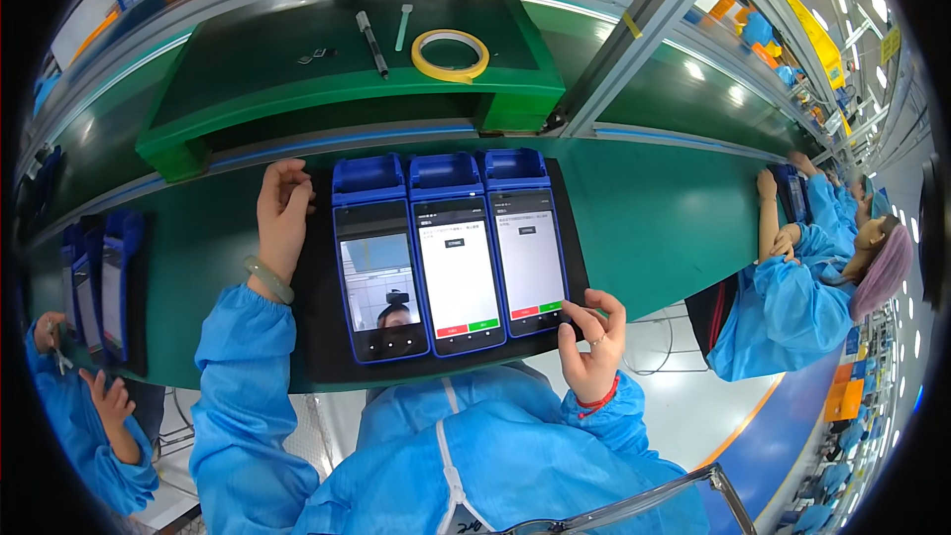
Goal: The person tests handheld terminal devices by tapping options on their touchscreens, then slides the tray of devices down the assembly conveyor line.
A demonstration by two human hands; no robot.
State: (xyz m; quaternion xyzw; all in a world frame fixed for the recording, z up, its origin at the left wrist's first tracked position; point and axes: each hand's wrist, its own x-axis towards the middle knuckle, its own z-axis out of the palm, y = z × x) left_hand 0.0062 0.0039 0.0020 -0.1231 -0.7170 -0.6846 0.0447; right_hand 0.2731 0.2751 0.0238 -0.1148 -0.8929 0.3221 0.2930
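Note:
Three blue handheld payment terminals lie side by side on a black mat (319, 337), screens up. The left terminal (380, 282) displays a camera picture with a reflection-like view of a person. White pages with a red and a green button at the bottom fill the middle terminal (454, 267) and the right terminal (527, 258). My right hand (592, 352) is at the lower right corner of the right terminal, fingers apart, a fingertip at or just over its green button. Beside the left terminal, my left hand (284, 213) rests with fingers curled in, holding nothing visible.
A green raised shelf (347, 89) behind the terminals bears yellow tape (451, 54), a marker pen (371, 44) and a pale small stick tool (403, 28). Co-workers in blue sit left and right (792, 277); more terminals (99, 287) lie at the left. A metal post (634, 54) rises behind.

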